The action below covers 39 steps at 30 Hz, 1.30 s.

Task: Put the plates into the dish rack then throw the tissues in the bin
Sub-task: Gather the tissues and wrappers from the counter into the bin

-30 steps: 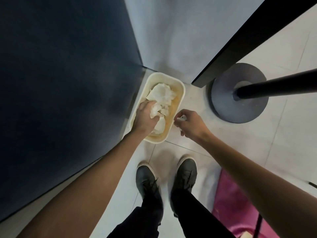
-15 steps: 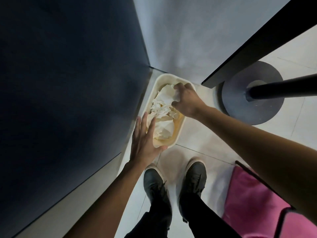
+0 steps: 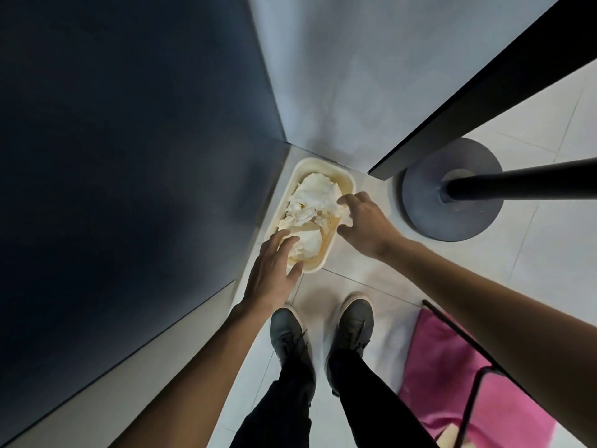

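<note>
Heaping the cream rectangular plastic bin (image 3: 318, 160), crumpled white tissues (image 3: 315, 195) lay beneath both my hands: left hand (image 3: 274, 263) spread over its near end, right hand (image 3: 365, 221) curled at its right rim, grip unclear. Earlier my right hand was at the bin's far end.

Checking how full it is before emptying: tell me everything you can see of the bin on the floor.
The bin is a cream, rounded-rectangular tub, plastic by its look, open-topped and upright on the pale tiled floor in a corner, beside the dark panel. White crumpled tissues fill it nearly to the rim. The left hand, fingers straight, reaches over its near end. The right hand curls at the right rim against a tissue scrap; whether it grips is unclear.
</note>
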Tool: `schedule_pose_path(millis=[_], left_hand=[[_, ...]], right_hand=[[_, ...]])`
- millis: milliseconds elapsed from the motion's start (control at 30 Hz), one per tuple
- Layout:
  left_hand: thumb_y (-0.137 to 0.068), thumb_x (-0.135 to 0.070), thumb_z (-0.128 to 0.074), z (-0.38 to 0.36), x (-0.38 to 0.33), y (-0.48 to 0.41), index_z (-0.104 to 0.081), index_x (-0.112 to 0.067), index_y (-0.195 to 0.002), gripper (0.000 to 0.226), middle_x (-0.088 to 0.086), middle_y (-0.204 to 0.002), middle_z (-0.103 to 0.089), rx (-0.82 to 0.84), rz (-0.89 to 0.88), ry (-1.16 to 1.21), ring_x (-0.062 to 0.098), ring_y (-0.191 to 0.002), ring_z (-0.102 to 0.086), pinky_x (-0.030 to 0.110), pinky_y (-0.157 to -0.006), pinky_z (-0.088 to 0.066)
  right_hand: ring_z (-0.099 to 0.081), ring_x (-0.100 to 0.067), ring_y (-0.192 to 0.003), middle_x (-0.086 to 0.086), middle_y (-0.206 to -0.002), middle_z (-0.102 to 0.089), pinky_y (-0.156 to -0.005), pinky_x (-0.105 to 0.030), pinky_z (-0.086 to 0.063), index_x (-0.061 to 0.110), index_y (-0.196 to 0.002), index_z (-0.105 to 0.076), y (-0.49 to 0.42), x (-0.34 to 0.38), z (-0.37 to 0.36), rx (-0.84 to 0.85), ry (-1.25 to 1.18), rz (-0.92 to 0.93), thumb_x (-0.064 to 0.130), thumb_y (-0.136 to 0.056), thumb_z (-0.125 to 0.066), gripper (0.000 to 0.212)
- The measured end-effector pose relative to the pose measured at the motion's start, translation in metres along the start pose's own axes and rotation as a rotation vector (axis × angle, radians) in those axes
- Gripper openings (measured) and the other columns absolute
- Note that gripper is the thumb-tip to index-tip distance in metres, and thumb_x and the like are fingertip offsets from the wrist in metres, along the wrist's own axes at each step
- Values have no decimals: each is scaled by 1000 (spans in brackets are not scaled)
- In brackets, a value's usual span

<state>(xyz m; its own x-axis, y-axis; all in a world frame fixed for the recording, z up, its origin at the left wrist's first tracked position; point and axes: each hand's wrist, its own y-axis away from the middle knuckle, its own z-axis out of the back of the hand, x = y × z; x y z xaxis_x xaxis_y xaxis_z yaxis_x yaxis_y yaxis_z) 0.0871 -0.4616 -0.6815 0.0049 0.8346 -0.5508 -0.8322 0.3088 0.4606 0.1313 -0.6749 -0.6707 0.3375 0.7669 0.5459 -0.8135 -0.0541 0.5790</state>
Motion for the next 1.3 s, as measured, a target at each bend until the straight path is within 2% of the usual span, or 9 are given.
schedule_pose_path(millis=[133, 300, 500, 767, 867, 967, 1100, 1167, 1300], left_hand=[[-95, -12, -62, 32, -42, 32, -58, -7, -132, 37, 5, -140, -52, -28, -39, 85, 24, -128, -50, 41, -101, -46], [-97, -15, -60, 79, -91, 75, -56, -11, -135, 38, 3, -139, -54, -64, -9, 153, 23, -123, -56, 43, -97, -50], [-97, -17, -60, 137, -145, 133, -55, -21, -135, 38, -6, -136, -56, -149, 62, 206, 15, -117, -57, 28, -93, -49], [-99, -19, -54, 215, -211, 235, -51, -22, -139, 40, -8, -133, -56, -139, 61, 230, 6, -110, -55, 20, -91, -42], [-97, -17, -56, 236, -227, 268, -55, -22, -134, 38, -8, -128, -58, -236, 71, 299, 3, -107, -54, 22, -90, -46], [-96, -15, -58, 249, -239, 293, -56, -25, -133, 39, -12, -124, -59, -342, 93, 352, 3, -107, -55, 23, -90, -47], [-94, -12, -59, 267, -250, 318, -55, -36, -126, 40, -19, -117, -61, -487, 107, 430, 0, -104, -57, 11, -80, -45], [-94, -11, -58, 276, -253, 328, -54, -43, -122, 43, -24, -115, -61, -555, 108, 493, 1, -104, -59, 7, -74, -44], [-96, -12, -57, 306, -250, 332, -61, -38, -120, 35, -24, -112, -65, -715, 122, 583, 2, -102, -63, 9, -76, -47]], right_hand=[[-56, -30, -112, -11, -132, -44, -95, -37, -48, 11, -135, -50, 51, 26, 23, 34, -25, 5, 15, -88, -63, 49], [-57, -28, -112, -8, -127, -48, -96, -37, -46, 13, -130, -54, 118, 68, 63, 64, -35, 40, 12, -86, -61, 44], [-56, -25, -113, -5, -128, -49, -97, -37, -46, 16, -128, -54, 193, 116, 117, 81, -17, 98, 12, -86, -58, 42], [-57, -20, -107, 0, -119, -53, -86, -22, -38, 14, -125, -57, 298, 181, 168, 102, -46, 186, 12, -84, -59, 42], [-55, -17, -108, -1, -120, -54, -84, -21, -37, 14, -126, -57, 328, 207, 180, 67, -65, 270, 11, -83, -59, 43], [-53, -13, -109, 1, -123, -53, -87, -23, -39, 16, -126, -56, 350, 229, 189, 47, -75, 339, 12, -84, -59, 42], [-50, -8, -107, 4, -122, -53, -87, -21, -40, 19, -124, -55, 366, 253, 201, 23, -101, 415, 10, -84, -60, 41], [-50, -5, -107, 7, -121, -54, -86, -17, -40, 23, -122, -55, 367, 266, 206, 13, -107, 450, 8, -85, -60, 40], [-49, 2, -110, 18, -119, -53, -87, -9, -38, 35, -117, -52, 355, 302, 222, -10, -117, 535, 7, -87, -61, 42]])
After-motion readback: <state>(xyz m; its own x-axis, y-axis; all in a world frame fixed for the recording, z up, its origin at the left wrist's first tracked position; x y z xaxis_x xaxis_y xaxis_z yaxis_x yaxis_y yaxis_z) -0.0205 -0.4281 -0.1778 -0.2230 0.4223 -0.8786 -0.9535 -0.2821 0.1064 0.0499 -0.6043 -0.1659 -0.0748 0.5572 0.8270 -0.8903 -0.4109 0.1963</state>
